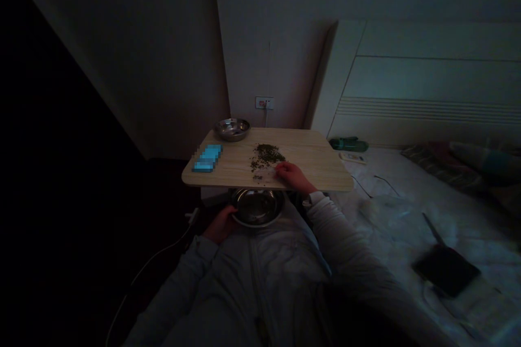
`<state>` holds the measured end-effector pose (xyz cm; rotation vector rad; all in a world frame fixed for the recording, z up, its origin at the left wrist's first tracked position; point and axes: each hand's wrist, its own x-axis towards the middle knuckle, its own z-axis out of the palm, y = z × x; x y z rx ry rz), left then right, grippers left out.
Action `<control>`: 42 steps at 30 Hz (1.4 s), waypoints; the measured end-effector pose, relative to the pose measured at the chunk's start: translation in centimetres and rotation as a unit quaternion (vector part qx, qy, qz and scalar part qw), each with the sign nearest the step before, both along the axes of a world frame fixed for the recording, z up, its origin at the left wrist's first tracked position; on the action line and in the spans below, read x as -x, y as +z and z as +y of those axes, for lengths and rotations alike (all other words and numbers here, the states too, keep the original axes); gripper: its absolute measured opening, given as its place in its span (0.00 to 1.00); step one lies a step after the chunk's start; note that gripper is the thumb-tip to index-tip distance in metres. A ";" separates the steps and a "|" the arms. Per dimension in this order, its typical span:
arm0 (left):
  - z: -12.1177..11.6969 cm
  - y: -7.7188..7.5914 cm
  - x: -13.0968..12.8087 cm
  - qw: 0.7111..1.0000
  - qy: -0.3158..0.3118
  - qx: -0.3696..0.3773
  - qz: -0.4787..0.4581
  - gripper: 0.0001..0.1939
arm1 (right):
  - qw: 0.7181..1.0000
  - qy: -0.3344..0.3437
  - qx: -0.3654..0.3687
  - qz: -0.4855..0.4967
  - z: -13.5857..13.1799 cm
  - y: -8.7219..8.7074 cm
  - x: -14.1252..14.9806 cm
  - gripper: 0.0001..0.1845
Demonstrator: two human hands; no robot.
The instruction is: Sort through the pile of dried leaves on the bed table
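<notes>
Grains (269, 153) lie loose on the table (309, 146) at the middle of the frame, and from where I stand they sit up and to the left of the right hand (292, 175), which is clearly the nearer of the two. Their spread is longest from the thick patch at the top down towards the table's near edge. The right hand is narrow, fingers bunched beside the lower grains; I cannot tell whether it pinches any. A pale blur by its fingertips is too smeared to name. Lower in the frame, left of centre, the left hand (222, 223) grips the rim of the lower bowl (256, 223), just under the table's edge. The grains look small and dull green, dense above, thinner and darker below.
</notes>
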<state>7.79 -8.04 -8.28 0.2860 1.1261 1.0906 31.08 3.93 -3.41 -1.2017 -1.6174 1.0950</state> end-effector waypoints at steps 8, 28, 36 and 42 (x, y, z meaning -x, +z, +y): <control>-0.2 0.3 0.0 1.000 0.001 -0.025 0.003 0.09 | 1.000 0.008 0.014 -0.012 -0.3 0.5 -0.1 0.06; 0.1 -0.6 0.5 0.999 -0.013 -0.036 0.003 0.06 | 0.999 0.010 0.026 -0.030 -0.4 0.7 -0.1 0.05; 0.1 -0.8 0.5 0.999 -0.012 -0.034 0.005 0.06 | 1.000 0.007 0.014 -0.009 -0.4 0.5 -0.1 0.05; 0.0 -0.4 0.3 0.999 -0.008 -0.034 0.001 0.07 | 1.000 0.004 0.008 -0.012 -0.2 0.1 -0.1 0.07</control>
